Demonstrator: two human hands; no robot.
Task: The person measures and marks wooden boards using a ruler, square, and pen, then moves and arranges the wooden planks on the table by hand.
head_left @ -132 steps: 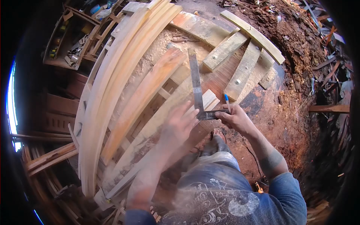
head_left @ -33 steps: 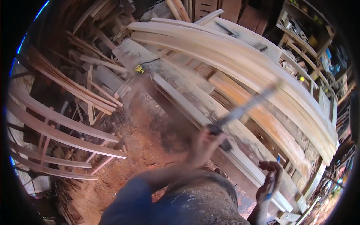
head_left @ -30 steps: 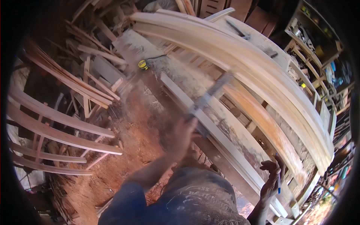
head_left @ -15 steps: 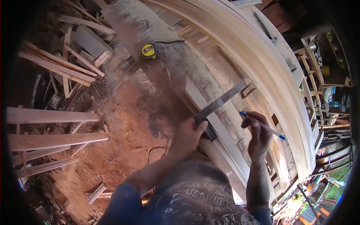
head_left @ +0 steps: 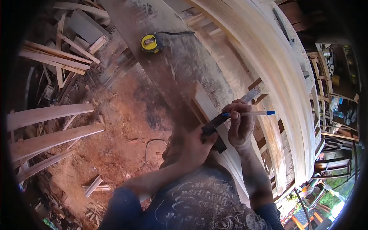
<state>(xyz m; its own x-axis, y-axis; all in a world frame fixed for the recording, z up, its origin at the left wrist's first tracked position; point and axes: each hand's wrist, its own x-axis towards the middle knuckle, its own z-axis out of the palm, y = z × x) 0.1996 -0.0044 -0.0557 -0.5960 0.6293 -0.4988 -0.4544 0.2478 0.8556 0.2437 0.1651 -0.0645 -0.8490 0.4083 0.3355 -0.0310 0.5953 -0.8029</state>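
Closely paired, the left hand (head_left: 191, 149) curled its grip round a square (head_left: 217, 122) across a strip (head_left: 207, 102); the right hand (head_left: 241, 126) pinched a pen (head_left: 260, 113); flush seating served best.

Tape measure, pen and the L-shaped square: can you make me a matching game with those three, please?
Things:
1. tape measure
2. pen
3. square

Where or how:
A. clear with blue ends, in the right hand
B. dark, held by the left hand
C. yellow and black, lying on the wide board

Pairs: 1-C, 2-A, 3-B
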